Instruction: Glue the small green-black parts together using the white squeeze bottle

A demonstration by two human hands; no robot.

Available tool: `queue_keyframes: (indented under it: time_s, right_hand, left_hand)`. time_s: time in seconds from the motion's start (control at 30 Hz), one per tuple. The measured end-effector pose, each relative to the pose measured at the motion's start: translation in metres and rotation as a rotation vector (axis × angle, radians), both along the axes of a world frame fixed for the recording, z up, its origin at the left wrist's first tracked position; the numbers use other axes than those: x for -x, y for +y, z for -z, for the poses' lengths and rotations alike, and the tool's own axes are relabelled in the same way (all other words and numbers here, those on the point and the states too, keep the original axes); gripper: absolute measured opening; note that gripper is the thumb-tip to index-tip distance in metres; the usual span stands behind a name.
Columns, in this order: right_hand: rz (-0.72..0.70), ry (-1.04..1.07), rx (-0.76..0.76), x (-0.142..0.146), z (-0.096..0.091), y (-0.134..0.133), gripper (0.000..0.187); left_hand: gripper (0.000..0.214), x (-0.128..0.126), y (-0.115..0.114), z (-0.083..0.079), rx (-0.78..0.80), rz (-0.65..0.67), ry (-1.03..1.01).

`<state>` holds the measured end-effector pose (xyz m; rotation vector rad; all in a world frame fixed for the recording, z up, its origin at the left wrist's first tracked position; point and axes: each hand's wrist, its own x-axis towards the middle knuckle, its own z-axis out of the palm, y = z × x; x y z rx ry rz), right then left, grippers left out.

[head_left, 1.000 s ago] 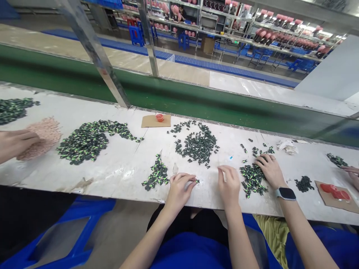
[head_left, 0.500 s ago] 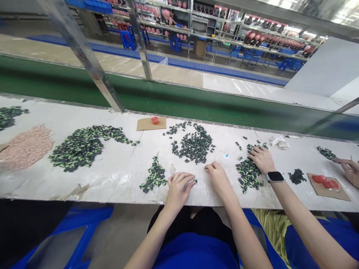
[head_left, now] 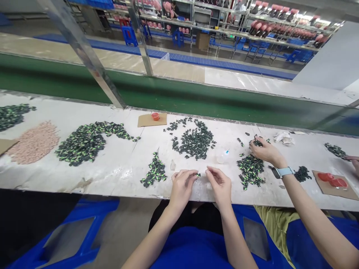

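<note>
Green-and-black, one tiny piece (head_left: 198, 174) sits nipped between the thumb and forefinger of the left hand (head_left: 181, 186), whose other fingers curl loosely. It is low at the white bench (head_left: 117, 168), on the near side of the dark pile (head_left: 196, 142) and close to the bench's front edge. The right hand (head_left: 221, 185) faces it, just beside, with thumb and forefinger drawn together at the tips; whether they nip anything is too small to tell. Between both hands and the dark pile runs a strip of bare surface. Left of the dark pile and nearer, a small green-flecked heap (head_left: 155, 172) lies just beside the left hand. Right of the dark pile lies a little clear bottle (head_left: 221, 157), then a co-worker's hand (head_left: 266, 152) with a wristwatch (head_left: 282, 172), fingertips among scattered pieces behind another green-flecked heap (head_left: 249, 172), which is near the right hand but apart from it. Behind the dark pile to the left, a cardboard square (head_left: 146, 121) carries a red cap (head_left: 155, 116). Far left of the dark pile spread a large green-and-black heap (head_left: 84, 142) and a pink heap (head_left: 33, 142). Beyond the dark pile the bench's far edge meets a green conveyor belt (head_left: 182, 99), crossed by a slanting metal post (head_left: 81, 52); further back stand shelves (head_left: 266, 26) of pink goods.
</note>
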<state>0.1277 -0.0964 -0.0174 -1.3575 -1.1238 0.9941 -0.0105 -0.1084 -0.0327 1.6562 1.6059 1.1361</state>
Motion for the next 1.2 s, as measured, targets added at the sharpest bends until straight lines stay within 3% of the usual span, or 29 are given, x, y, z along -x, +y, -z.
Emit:
queue_keyframes:
  time_s: [0.2, 0.57, 0.93, 1.2]
  right_hand:
    - [0.045, 0.184, 0.094, 0.013, -0.001, -0.008, 0.026]
    - [-0.007, 0.199, 0.105, 0.016, 0.003, -0.015, 0.021]
    - [-0.081, 0.066, -0.13, 0.011, -0.001, -0.025, 0.007]
    - [-0.117, 0.156, -0.012, 0.005, -0.006, -0.028, 0.012]
  left_hand:
    - [0.016, -0.003, -0.003, -0.006, -0.042, -0.03, 0.023]
    - [0.02, -0.005, -0.003, -0.005, -0.154, -0.043, 0.107]
    - [0.024, 0.012, 0.0, -0.013, -0.3, 0.195, 0.224]
    - [0.027, 0.019, -0.001, -0.024, -0.25, 0.316, 0.273]
